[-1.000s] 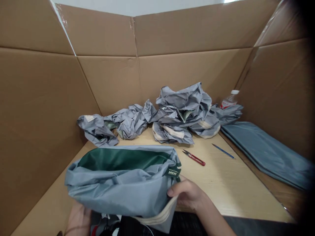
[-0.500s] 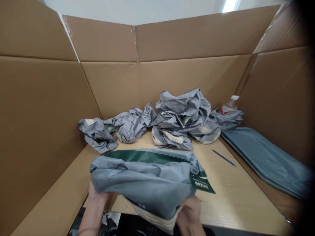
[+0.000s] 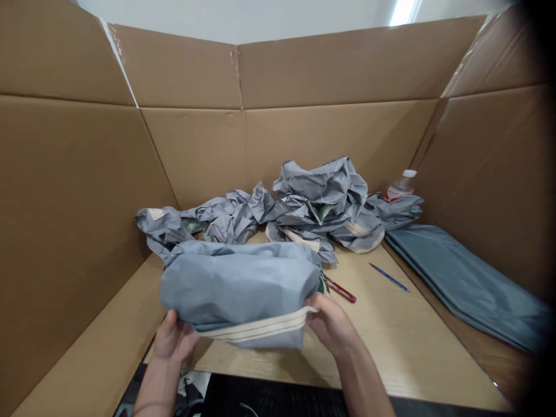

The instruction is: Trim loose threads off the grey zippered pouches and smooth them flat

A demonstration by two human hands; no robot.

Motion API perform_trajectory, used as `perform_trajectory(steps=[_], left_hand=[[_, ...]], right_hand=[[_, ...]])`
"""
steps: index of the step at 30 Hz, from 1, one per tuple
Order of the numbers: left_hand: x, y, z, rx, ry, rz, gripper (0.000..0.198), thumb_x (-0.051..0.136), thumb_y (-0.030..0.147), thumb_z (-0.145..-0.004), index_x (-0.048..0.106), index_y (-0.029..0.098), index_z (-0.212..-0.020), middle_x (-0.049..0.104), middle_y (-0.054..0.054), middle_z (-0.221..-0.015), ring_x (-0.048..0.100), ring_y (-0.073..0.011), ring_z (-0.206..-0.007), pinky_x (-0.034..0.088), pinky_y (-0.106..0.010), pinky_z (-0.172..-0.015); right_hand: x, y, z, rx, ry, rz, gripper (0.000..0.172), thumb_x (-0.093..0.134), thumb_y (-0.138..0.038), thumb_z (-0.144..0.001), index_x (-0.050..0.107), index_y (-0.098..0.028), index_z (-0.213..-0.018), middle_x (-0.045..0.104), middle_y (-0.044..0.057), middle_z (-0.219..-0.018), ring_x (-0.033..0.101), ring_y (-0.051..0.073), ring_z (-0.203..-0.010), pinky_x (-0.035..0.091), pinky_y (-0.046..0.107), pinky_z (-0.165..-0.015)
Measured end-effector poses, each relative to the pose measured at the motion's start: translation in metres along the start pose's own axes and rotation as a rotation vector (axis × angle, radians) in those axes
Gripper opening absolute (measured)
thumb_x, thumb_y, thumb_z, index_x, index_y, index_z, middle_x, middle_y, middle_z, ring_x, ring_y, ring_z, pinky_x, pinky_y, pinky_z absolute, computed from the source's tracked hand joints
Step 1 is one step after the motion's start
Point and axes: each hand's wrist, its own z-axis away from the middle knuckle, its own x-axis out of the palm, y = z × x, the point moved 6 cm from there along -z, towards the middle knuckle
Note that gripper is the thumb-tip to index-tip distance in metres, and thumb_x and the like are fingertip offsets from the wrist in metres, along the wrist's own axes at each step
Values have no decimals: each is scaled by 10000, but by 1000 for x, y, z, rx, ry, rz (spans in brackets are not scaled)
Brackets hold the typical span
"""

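Note:
A bundled grey fabric piece, smooth and puffed like a roll, is held up over the near part of the table. A cream band with dark stripes runs along its lower edge, with a grey flap below. My left hand grips the bundle's lower left corner, thumb in front. At the right end, my right hand pinches the fabric by the end of the cream band. Just beyond it lies a red-handled tool, like scissors or snips, its tip partly hidden behind the bundle.
Crumpled grey fabric pieces are heaped along the back. A clear bottle with a white cap stands in the right back corner. A blue pencil-like stick and folded blue-grey fabric lie at the right. Cardboard walls surround the wooden table.
The bundle has been tilted and lifted, so its smooth side and band face me. The green printed label has gone from sight, and the red-handled tool now shows.

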Motion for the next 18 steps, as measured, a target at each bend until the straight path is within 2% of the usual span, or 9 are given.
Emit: perform_trajectory(steps=[3, 6, 9, 12, 15, 18], left_hand=[[10, 5, 7, -88, 70, -152, 414, 872, 347, -543, 740, 205, -909, 760, -71, -887, 727, -274, -795, 598, -309, -585], [17, 16, 13, -159, 81, -236, 325, 875, 150, -512, 732, 127, -802, 751, -110, -826, 706, -248, -643, 548, -258, -454], [23, 29, 17, -171, 65, -284, 369, 870, 30, -462, 717, 80, -793, 735, -134, -747, 693, -235, -608, 569, -253, -528], [30, 36, 18, -109, 114, -232, 507, 835, -58, -426, 702, 131, -878, 744, -80, -810, 707, -214, -681, 595, -251, -632], [36, 31, 17, -102, 221, -65, 484, 750, -36, -559, 684, 169, -993, 745, -55, -881, 720, -221, -773, 620, -311, -702], [42, 22, 15, -111, 262, 10, 540, 630, -10, -689, 626, 173, -1197, 744, -79, -936, 725, -218, -809, 622, -335, -730]], right_hand=[[-7, 4, 0, 219, -120, 124, 150, 615, -269, -578, 553, -135, -552, 600, 79, -497, 583, 176, -412, 473, 241, -396], [-22, 2, -1, 257, -106, 190, 192, 671, -268, -624, 598, -119, -720, 665, 97, -598, 650, 198, -493, 498, 223, -415], [-35, -3, -7, 173, 3, 136, 312, 800, -259, -617, 596, -135, -817, 684, 54, -700, 670, 171, -586, 544, 226, -480], [-40, -2, -11, 119, 73, 54, 403, 891, -278, -551, 623, -128, -812, 675, 31, -744, 654, 139, -620, 574, 228, -549], [-38, -3, -10, 34, 120, 24, 429, 914, -302, -538, 653, -132, -834, 685, 27, -792, 655, 130, -658, 575, 211, -569], [-36, -5, -8, -77, 134, -18, 376, 899, -282, -583, 674, -122, -838, 704, 46, -808, 667, 145, -683, 586, 233, -608]])
